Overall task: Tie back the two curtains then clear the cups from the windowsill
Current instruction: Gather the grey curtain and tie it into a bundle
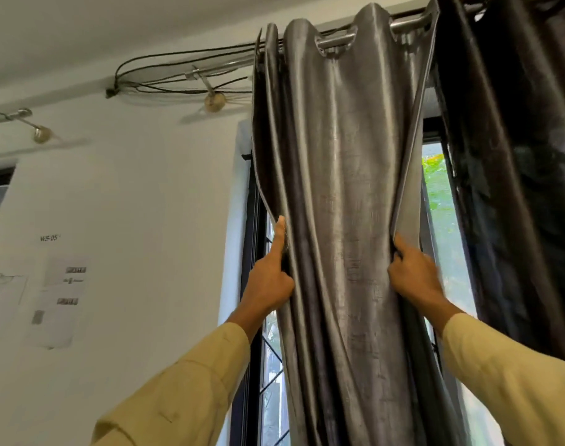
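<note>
A shiny grey curtain (342, 201) hangs in gathered folds from a metal rod (334, 42) in front of the window. My left hand (269, 281) grips its left edge, with the index finger stretched up along the fabric. My right hand (414, 275) is closed on its right edge, fingers wrapped behind the cloth. A second, darker curtain (513, 175) hangs to the right, partly backlit. No cups or windowsill are in view.
The window (440, 201) shows bright green foliage between the two curtains, and a dark frame (253, 284) runs down the left side. Black cables (178, 69) loop along the white wall near the ceiling. Paper notices (60, 300) are stuck on the left wall.
</note>
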